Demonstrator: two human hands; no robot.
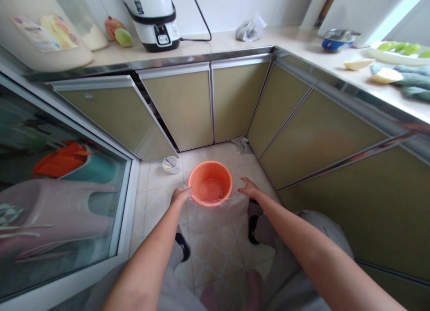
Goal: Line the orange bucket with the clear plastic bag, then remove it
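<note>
An orange basin [211, 189] stands on the tiled floor between my feet and the cabinets. Thin clear plastic film [218, 212], which looks like a bag, hangs in front of its near side and is hard to make out. My left hand [181, 195] is closed on the film's left edge, at the basin's left rim. To the right of the basin my right hand [247, 187] is held out with thumb and fingers apart. It may be close to the film's right end, but I see nothing in its grip.
A small clear tub [171, 165] sits on the floor left of the basin, and a grey cloth [241, 144] lies in the corner. One cabinet door [117, 109] stands ajar. A glass door [67, 185] is at the left. The counter carries a white cooker [151, 17] and a plastic bag [250, 29].
</note>
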